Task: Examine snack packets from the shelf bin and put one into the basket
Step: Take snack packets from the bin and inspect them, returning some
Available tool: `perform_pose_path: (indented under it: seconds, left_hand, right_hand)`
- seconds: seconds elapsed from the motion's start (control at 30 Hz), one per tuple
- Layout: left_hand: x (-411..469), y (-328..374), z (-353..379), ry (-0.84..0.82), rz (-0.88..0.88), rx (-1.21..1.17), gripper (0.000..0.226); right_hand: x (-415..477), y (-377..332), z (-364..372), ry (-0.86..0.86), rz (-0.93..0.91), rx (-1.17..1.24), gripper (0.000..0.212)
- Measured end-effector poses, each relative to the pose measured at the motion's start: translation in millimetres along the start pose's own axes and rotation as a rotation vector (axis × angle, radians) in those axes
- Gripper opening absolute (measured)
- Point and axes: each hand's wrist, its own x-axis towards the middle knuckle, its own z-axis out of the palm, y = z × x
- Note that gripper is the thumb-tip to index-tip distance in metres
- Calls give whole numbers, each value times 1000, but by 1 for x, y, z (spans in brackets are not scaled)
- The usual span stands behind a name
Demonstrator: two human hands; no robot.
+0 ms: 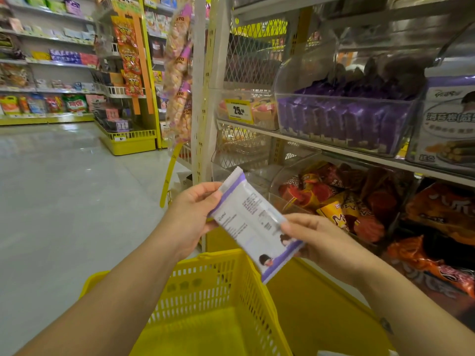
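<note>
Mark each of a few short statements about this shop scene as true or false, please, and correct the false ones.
1. The left hand and the right hand both hold the white and purple packet. True.
2. The packet lies inside the basket. False: both hands hold it in the air.
3. The bin of purple packets stands on a shelf above the bin of red and orange packets. True.
4. The basket is grey wire. False: it is yellow plastic mesh.

Both hands, left hand (191,214) and right hand (321,240), pinch a white-purple packet (253,222) above a yellow basket (210,286), beside a clear bin (344,119) of purple packets.
</note>
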Motion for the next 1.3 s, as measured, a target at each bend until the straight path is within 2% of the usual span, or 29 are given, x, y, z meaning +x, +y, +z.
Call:
perform_pose_path:
  seconds: [0.13, 0.2, 0.37, 0.5, 0.6, 0.67, 0.97, 1.2, 1.3]
  left_hand:
    - [-2, -9, 7, 71, 55, 99, 18]
    - [-3, -12, 10, 107, 105, 145, 18]
    - [-3, -12, 16, 85, 206, 293, 26]
    - [0, -12, 13, 80, 152, 287, 46]
    - [2, -13, 9, 91, 115, 324, 51]
    - [3, -15, 7, 97, 126, 340, 52]
    - [3, -21, 7, 101, 126, 151, 57]
    - [-3, -47, 21, 41, 150, 152, 75]
    - [-3, -56, 22, -8, 152, 135, 83]
  right_hand:
    - [-3, -2, 19, -217, 40, -148, 31]
    - [-3, -3, 27, -230, 8, -160, 28]
    - [-1, -1, 31, -66, -113, -401, 21]
    - [-2, 2, 32, 80, -203, -694, 19]
    - [-2, 4, 30, 174, -236, -932, 27]
    - [-2, 4, 30, 188, -261, -983, 30]
    - [-2, 1, 29, 206, -334, -895, 28]
    - [3, 9, 28, 173, -280, -685, 22]
    - [5, 10, 25, 142, -242, -515, 21]
